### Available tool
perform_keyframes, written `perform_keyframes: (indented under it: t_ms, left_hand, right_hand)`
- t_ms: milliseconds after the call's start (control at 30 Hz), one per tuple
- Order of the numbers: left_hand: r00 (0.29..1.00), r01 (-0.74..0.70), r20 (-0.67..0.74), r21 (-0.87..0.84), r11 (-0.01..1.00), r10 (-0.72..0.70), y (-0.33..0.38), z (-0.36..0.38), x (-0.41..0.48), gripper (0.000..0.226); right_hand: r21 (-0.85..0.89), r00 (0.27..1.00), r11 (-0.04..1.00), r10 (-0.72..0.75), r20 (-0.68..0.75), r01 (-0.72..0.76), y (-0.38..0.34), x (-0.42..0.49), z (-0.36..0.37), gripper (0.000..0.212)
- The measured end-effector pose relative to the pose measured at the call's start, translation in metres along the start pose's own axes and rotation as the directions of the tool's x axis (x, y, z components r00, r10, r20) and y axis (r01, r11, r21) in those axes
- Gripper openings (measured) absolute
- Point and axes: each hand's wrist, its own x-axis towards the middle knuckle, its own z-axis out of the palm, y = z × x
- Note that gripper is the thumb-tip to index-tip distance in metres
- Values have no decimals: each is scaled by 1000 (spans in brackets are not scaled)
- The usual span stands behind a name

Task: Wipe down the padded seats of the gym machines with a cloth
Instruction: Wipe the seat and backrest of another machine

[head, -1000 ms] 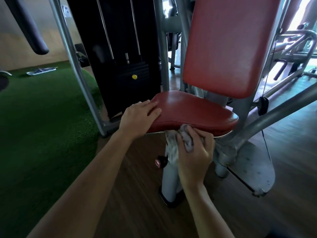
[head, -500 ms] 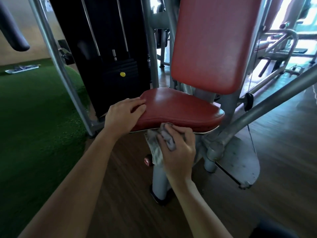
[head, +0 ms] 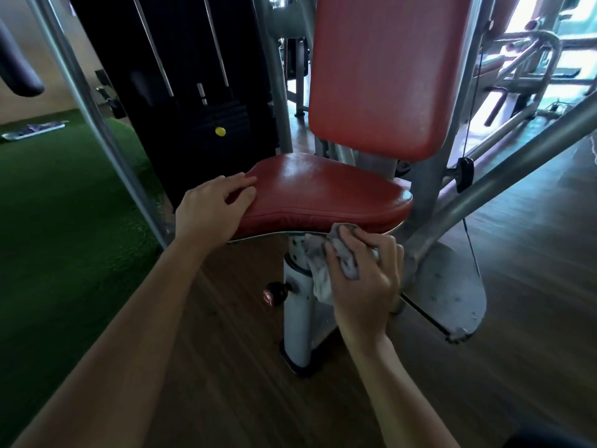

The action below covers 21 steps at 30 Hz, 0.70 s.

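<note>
Head view: a wooden floor (head: pixel 517 286) fills the right and the bottom, and green turf (head: pixel 48 221) fills the left. A black weight stack (head: pixel 193 76) stands behind. Right of it rises a red padded backrest (head: pixel 387 76), upright and slightly tilted. Below it is the red padded seat (head: pixel 323 192), lying flat on a pale metal post (head: pixel 295 318). Its long axis runs across the picture, with the rounded front end pointing left toward the weight stack and the back end tucked under the backrest.

The left hand (head: pixel 210 211) rests on the seat's left end, palm against the side, fingers loosely bent and lying on top. The right hand (head: pixel 365 276) grips a crumpled grey cloth (head: pixel 318 253), its fingers curled around it, and presses it against the seat's lower near edge, toward the right end. A loose part of the cloth hangs beside the post. A dark knob (head: pixel 271 294) sticks out of the post on the left. A yellow pin (head: pixel 220 131) sits in the weight stack.
</note>
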Motion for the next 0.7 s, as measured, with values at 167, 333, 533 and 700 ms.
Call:
perform_keyframes:
  t_ms: [167,333,533,700]
  left_hand:
    - [1000,5,-20,-11,1000,-6,-1,1,0,33]
    - [998,14,-63,-55,998,-17,-1,2,-1,30]
    - [997,15,-81,-73,997,-21,0,3,-2,30]
    - [997,22,-72,-93,995,-29,2,1,-4,29]
  right_hand:
    - [23,984,991,131,-118,-129,1,6,-1,23]
    - [-29,999,999,-42,-9,41,11,9,-6,24]
    - [-59,999,998,17,-36,-19,4,2,-1,23]
    - [24,991,995,101,-82,-100,7,3,-4,24]
